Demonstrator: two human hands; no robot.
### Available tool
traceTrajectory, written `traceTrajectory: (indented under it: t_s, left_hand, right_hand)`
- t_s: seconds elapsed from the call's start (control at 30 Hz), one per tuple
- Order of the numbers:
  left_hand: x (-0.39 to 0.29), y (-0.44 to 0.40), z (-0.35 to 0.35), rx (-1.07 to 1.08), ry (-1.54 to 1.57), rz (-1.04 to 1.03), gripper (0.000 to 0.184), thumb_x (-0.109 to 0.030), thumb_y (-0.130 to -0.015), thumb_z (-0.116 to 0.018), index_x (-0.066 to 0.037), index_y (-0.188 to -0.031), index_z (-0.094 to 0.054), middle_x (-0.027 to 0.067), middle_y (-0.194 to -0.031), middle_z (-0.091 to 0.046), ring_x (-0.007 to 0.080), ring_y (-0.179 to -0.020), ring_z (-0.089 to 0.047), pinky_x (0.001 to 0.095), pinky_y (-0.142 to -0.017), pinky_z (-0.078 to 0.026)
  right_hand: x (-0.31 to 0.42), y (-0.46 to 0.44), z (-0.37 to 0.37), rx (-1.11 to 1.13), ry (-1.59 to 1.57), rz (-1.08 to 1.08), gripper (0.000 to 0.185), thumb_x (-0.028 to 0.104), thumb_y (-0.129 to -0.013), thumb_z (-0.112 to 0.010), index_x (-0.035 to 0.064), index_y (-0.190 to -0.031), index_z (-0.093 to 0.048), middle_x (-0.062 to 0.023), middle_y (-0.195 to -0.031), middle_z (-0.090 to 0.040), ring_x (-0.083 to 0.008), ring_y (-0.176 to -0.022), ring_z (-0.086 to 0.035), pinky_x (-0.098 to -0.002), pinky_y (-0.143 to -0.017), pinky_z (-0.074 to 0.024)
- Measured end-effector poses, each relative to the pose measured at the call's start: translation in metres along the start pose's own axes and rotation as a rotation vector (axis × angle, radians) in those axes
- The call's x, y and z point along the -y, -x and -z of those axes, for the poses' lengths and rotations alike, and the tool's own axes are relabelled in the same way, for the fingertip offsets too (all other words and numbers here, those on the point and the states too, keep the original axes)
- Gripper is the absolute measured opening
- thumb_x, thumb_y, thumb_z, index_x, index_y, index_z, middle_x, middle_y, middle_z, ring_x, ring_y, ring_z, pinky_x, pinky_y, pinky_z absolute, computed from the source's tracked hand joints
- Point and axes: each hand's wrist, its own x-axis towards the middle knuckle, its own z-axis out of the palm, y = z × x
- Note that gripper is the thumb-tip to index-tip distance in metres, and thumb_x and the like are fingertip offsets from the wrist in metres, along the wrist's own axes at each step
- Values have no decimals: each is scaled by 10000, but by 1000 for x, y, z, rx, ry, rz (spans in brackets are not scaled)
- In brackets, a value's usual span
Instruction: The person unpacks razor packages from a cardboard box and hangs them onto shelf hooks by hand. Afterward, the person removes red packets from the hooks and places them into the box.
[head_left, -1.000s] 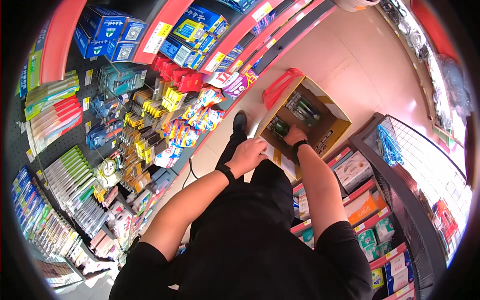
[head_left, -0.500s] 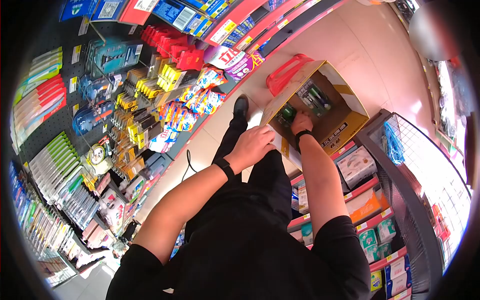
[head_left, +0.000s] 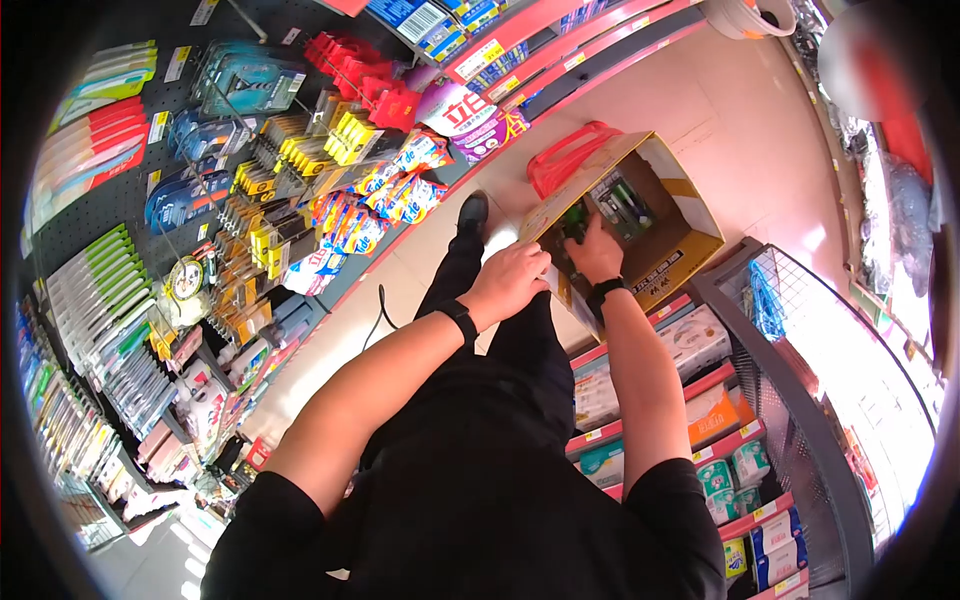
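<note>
An open cardboard box [head_left: 685, 255] stands tilted in front of me, with green-and-clear packages [head_left: 625, 208] lying inside it. My right hand [head_left: 597, 250] reaches into the box and its fingers close around a dark green item [head_left: 573, 218], partly hidden by the hand. My left hand [head_left: 512, 282] rests with curled fingers at the near left edge of the box, gripping its flap. Each wrist wears a black band.
A pegboard rack of hanging packs [head_left: 290, 165] and Tide bags [head_left: 405, 195] fills the left. Behind the box is a red plastic item [head_left: 565, 155]. Shelves with tissue packs [head_left: 697, 340] and a wire-mesh basket [head_left: 800, 400] stand at the right.
My right hand has shifted back toward the near side of the box, with the green item at its fingers. My left hand stays at the box edge. The view has shifted.
</note>
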Motion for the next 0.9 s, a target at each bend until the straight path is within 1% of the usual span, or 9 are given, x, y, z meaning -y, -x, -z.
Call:
traceTrajectory:
  t_s: [0.23,0.33,0.4,0.53,0.6,0.63,0.7,0.8,0.9]
  left_hand:
    - [-8,11,1,-20,-24,-10,137,-140,-813,-688,-58,-897,-616,140,-924,-605,367,-890,-594,473,-778,-478]
    - [-28,21,25,68,40,-22,161,-198,-865,-656,-59,-944,-633,161,-887,-621,379,-887,-606,494,-763,-473]
    - [-44,28,44,29,89,-39,169,-216,-902,-640,-63,-973,-648,160,-916,-645,362,-904,-628,469,-783,-492]
    - [-80,40,92,149,290,34,249,-252,-977,-613,-56,-1125,-657,137,-1022,-685,262,-970,-667,376,-852,-513]
    - [-98,50,111,107,684,184,314,-226,-992,-617,-44,-1248,-610,81,-1085,-682,185,-1027,-652,348,-877,-518]
    - [-106,56,121,77,676,179,314,-226,-992,-617,-44,-1248,-610,81,-1085,-682,185,-1027,-652,348,-877,-518]
    - [-120,70,136,16,1067,220,310,-234,-992,-646,-67,-1250,-610,-9,-1036,-653,70,-947,-611,283,-821,-520]
    - [-126,87,146,-139,1253,111,322,-158,-979,-656,-60,-1278,-589,-2,-1092,-666,90,-986,-627,278,-871,-525]
    - [-121,108,161,-215,1217,110,316,-95,-962,-662,-45,-1268,-600,16,-1159,-665,95,-1028,-626,282,-907,-524]
  right_hand:
    - [-6,67,116,-131,-156,17,581,409,-796,-699,58,-1220,-515,-254,-1048,-687,-438,-990,-658,-489,-847,-519]
    - [3,117,160,-171,-270,-30,521,345,-798,-689,64,-1199,-510,-230,-1019,-686,-424,-950,-660,-477,-830,-516]
    - [-15,133,152,-336,-481,187,495,210,-797,-712,56,-1216,-496,-184,-1054,-652,-336,-946,-663,-419,-825,-516]
    - [35,182,181,-86,-972,243,457,48,-872,-676,22,-1269,-451,-85,-1097,-591,-156,-991,-589,-311,-835,-497]
    - [67,197,188,-59,-1070,362,475,-13,-880,-663,23,-1288,-423,-90,-1134,-568,-139,-991,-586,-278,-836,-494]
    - [80,202,191,-16,-1131,402,487,-19,-884,-658,26,-1300,-407,-94,-1137,-570,-145,-999,-589,-282,-838,-497]
    - [109,214,196,63,-1208,446,524,8,-891,-678,59,-1321,-384,-82,-1124,-629,-134,-1050,-599,-290,-908,-475]
    - [144,223,200,123,-1269,546,666,-19,-878,-682,38,-1444,-336,-98,-1198,-626,-153,-1102,-604,-312,-960,-478]
    - [158,212,203,319,-1122,650,652,-19,-887,-670,-1,-1458,-357,-100,-1253,-607,-155,-1153,-587,-318,-996,-463]
